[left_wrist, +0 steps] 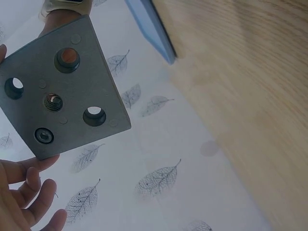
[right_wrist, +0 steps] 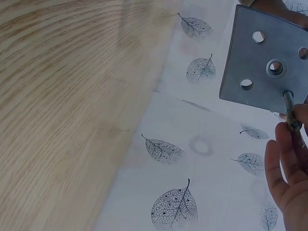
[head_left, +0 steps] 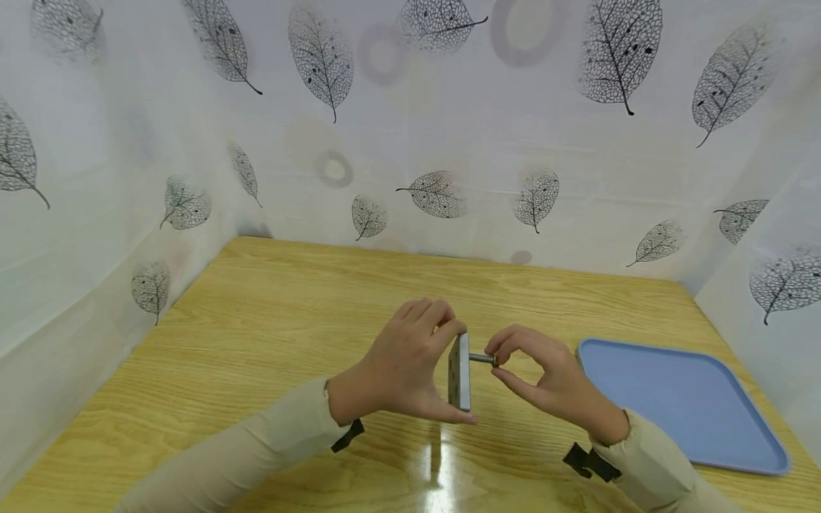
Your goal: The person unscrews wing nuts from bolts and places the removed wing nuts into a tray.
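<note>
My left hand grips a square grey metal plate by its top and bottom edges, holding it upright above the table. Several round holes go through the plate. In the left wrist view, a socket-head bolt's head sits recessed in one corner hole. The bolt's shank sticks out of the plate's other face, toward my right hand. That hand's thumb and fingertips pinch a small brass-coloured nut at the shank's free end. Fingers partly hide the nut.
A shallow blue tray lies on the right side of the wood-grain table. White cloth with a leaf print hangs behind the table and along both sides.
</note>
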{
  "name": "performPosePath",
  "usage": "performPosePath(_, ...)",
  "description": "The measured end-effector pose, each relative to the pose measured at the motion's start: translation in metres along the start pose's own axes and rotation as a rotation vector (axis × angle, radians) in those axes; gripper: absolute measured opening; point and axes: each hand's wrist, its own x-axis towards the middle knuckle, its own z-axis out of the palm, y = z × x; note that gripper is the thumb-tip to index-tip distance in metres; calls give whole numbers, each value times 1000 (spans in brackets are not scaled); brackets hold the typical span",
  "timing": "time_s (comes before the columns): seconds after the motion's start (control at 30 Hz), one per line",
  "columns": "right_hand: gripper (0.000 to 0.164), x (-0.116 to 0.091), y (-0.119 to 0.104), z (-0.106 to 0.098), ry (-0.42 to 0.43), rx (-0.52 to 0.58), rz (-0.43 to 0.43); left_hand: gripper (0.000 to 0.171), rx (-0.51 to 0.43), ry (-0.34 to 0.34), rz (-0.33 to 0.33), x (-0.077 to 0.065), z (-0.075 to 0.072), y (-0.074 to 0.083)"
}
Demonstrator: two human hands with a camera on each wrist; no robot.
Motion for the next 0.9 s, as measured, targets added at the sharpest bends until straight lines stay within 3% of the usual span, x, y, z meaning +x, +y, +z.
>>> performPosePath(0.23, 15, 2, 1, 1, 51, -33, -71, 89, 6, 1, 0, 0, -1, 0)
performPosePath(0.53, 8, 2, 1, 2, 65, -45, -40, 89, -11, 7, -5, 0, 0, 1)
performPosePath(0.77, 7, 2, 2, 2, 27, -15, -54, 88, -15, 8, -2, 0, 0, 0)
performPosePath(0.9, 13, 3, 1, 2, -7, -105, -111, 88, -21, 4, -5, 0, 0, 0)
